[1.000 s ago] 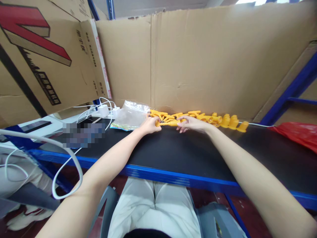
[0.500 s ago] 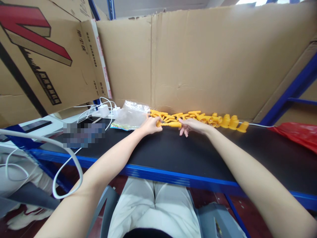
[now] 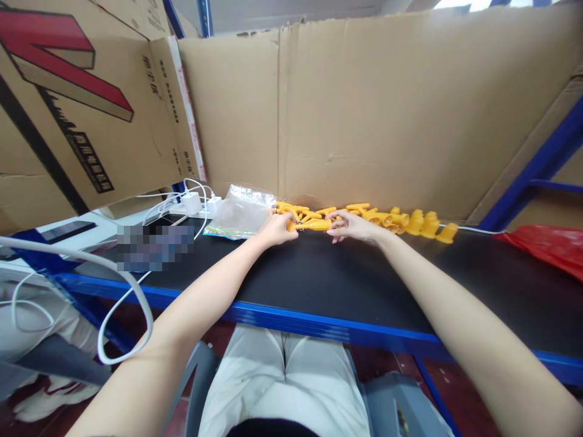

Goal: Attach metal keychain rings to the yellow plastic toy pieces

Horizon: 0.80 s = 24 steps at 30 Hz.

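A row of several yellow plastic parts (image 3: 401,220) lies along the back of the black table (image 3: 346,279), against the cardboard wall. My left hand (image 3: 276,229) pinches one end of a yellow plastic piece (image 3: 314,225) lying lengthwise in front of the row. My right hand (image 3: 353,226) holds its other end with the fingertips, the remaining fingers spread over the table. Both arms reach far forward.
A clear plastic bag (image 3: 239,211) lies just left of my left hand. A white power strip with chargers (image 3: 195,203) and white cables (image 3: 113,285) sit at the left. A red bag (image 3: 546,246) lies at the right. Cardboard sheets (image 3: 364,109) wall the back.
My right hand slid left along the yellow piece, dipped slightly toward me, then rose back onto its end. My left hand stayed in place.
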### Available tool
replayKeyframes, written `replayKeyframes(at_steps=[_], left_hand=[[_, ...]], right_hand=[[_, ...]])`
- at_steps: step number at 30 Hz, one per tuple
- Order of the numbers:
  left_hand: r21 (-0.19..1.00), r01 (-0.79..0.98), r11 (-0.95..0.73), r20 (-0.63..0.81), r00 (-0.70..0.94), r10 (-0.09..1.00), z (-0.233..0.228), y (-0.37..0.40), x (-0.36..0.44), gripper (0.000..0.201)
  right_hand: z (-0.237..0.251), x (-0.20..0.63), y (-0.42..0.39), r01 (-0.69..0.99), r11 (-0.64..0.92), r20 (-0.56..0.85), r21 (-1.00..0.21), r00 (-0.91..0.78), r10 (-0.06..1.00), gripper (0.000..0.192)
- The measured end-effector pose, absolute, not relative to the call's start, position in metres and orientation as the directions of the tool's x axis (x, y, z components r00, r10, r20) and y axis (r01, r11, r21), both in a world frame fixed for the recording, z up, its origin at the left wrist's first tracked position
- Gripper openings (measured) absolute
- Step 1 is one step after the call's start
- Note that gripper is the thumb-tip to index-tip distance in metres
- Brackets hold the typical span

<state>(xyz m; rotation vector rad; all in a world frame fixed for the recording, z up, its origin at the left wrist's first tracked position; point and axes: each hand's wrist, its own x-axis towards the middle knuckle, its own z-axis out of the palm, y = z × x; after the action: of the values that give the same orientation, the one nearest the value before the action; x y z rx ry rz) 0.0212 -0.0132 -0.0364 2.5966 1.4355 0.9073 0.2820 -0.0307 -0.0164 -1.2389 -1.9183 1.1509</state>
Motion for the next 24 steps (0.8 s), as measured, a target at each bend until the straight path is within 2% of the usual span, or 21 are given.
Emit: replayKeyframes(at_steps=[7,16,20,24], left_hand=[[0.288,0.745,-0.601,0.476,0.434,0.765,-0.033,-0.018,0.021,0.032],[0.258,0.756,-0.602,0.487,0.436,0.757,-0.034,-0.019,0.023,0.031],[0.255,0.755,-0.604,0.493,0.436,0.753,-0.035,-0.017,0.022,0.030],[0.263,0.759,-0.595,0.480,0.432,0.764,-0.035,-0.016,0.022,0.030]], right_hand=[[-0.011,0.278,-0.036,0.422,0.221,0.017,-0.880,-0.436,0.900,0.043],[-0.009,0.274,-0.039,0.480,0.122,-0.073,-0.869,-0.368,0.927,0.050],[-0.012,0.281,-0.035,0.476,0.167,-0.041,-0.863,-0.397,0.917,0.049],[-0.014,0.286,-0.030,0.465,0.235,0.021,-0.853,-0.420,0.907,0.066]])
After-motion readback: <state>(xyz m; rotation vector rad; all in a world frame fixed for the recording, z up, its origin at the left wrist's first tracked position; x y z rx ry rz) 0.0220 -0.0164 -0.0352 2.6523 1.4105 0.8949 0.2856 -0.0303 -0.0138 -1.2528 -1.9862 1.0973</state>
